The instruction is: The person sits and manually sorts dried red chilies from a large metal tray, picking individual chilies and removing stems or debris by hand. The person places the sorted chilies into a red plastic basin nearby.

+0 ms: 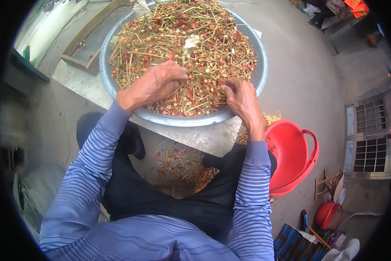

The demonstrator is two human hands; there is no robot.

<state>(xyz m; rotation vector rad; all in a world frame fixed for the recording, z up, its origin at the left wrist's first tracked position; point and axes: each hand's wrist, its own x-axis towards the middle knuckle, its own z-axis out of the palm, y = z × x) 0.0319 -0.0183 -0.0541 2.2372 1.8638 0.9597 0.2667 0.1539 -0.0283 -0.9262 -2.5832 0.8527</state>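
A wide metal basin (182, 121) in front of me is heaped with dry plant stems (182, 49), which look like chili pepper stalks mixed with red bits and pale seeds. My left hand (163, 78) is over the near left part of the heap, fingers bent down at the stems. At the near right, inside the rim, my right hand (242, 96) has its thumb and fingertips curled close together by some red bits. Whether either hand pinches a stem is too fine to see. A pale piece of dry husk or paper (191, 41) lies on the heap.
The basin rests on a pale board (195, 137). A red plastic basket with a handle (286, 156) stands by my right knee. Stems and red scraps (179, 163) litter the floor between my feet. A wooden-framed tray (81, 58) lies left of the basin. Another person (329, 13) is at the far right.
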